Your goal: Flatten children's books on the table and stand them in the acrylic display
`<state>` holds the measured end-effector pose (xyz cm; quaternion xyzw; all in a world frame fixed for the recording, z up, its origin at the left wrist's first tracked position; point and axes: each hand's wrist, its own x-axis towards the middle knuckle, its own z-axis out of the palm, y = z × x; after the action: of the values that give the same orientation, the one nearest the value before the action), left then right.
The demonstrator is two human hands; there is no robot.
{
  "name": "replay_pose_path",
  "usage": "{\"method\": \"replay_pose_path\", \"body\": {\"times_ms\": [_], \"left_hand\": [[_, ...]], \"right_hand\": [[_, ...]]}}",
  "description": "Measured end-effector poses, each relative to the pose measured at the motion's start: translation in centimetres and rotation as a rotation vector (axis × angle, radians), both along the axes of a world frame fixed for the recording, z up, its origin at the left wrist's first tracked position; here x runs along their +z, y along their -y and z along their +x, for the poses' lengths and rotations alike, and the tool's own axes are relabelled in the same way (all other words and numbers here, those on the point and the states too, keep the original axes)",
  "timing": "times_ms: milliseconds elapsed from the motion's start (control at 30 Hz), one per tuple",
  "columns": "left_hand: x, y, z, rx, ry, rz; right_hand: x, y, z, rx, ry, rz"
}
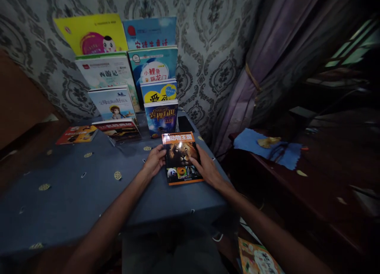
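A book with a lion on its cover point(181, 157) is held between my two hands, low over the blue tablecloth point(127, 202). My left hand point(154, 161) grips its left edge, the fingers partly hidden behind it. On the opposite side, my right hand point(208, 167) is closed round the edge, with the thumb resting on the cover. Just beyond stands a dark blue book point(162, 117), the front one of a tiered stack. To its left, a dark red book point(118, 127) leans at the front of a second tiered stack.
An orange book point(77, 134) lies flat at the table's left. A dark flat object point(185, 124) rests behind the lion book. A purple curtain point(237, 96) hangs at right, near a blue cloth point(267, 147) on a dark red surface. Below right is another orange book point(258, 258).
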<state>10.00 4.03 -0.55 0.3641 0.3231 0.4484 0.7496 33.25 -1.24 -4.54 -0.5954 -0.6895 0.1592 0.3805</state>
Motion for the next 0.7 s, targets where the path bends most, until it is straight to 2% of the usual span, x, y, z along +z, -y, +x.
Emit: {"method": "replay_pose_path", "body": {"times_ms": [133,267,333,500,700], "left_hand": [[0.4,-0.1,-0.9,0.010,0.028,0.052],[0.4,-0.2,-2.4,0.082,0.045,0.078],[0.2,-0.2,-3.4,0.128,0.048,0.073],[-0.6,0.0,-7.2,0.272,0.027,0.060],[-0.7,1.0,-12.9,0.468,0.017,0.032]], "right_hand": [[0.8,-1.0,0.3,0.014,-0.347,-0.093],[3.0,-1.5,-0.6,0.198,-0.615,-0.317],[4.2,-1.5,-1.8,0.260,-0.704,-0.379],[6.1,-1.9,-6.2,0.348,-0.787,-0.409],[6.8,-3.9,-12.1,0.492,-0.749,-0.394]]}}
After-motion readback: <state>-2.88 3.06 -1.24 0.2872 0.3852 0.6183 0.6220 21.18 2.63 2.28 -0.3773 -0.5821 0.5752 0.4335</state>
